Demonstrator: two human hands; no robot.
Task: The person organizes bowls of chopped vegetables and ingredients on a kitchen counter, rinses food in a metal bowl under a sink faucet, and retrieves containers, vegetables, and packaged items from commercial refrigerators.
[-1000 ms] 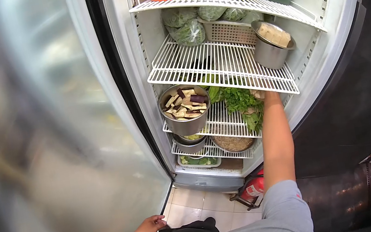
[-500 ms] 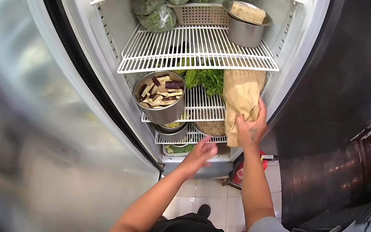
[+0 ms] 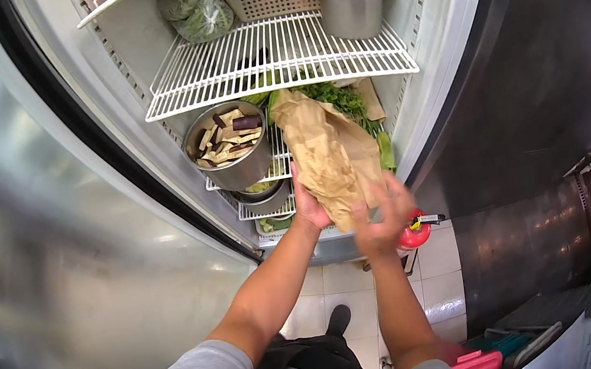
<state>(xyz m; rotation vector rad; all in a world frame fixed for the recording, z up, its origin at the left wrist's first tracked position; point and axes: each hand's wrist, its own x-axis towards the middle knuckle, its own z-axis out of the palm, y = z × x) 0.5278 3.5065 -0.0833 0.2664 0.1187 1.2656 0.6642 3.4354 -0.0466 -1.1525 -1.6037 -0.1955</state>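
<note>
A crumpled brown paper bag (image 3: 325, 151) lies slantwise in front of the fridge's lower shelves. My left hand (image 3: 309, 206) grips its left edge near the bottom, thumb up along the paper. At the bag's lower right corner is my right hand (image 3: 386, 216), its fingers smeared by motion. Leafy greens (image 3: 344, 101) show behind the bag's upper end, with a green leaf (image 3: 385, 151) sticking out on the right. To the left stands a steel pot (image 3: 230, 148) of cut eggplant pieces.
Above is a white wire shelf (image 3: 273, 58) with a steel pot (image 3: 352, 12) holding pale blocks, a perforated basket (image 3: 271, 1) and bagged greens (image 3: 207, 18). The open fridge door (image 3: 88, 260) stands left. A red fire extinguisher (image 3: 415, 234) is on the floor, right.
The paper bag has moved left, off the right side of the shelf, uncovering greens there. My left hand has taken hold of it; my right hand has shifted down its right edge.
</note>
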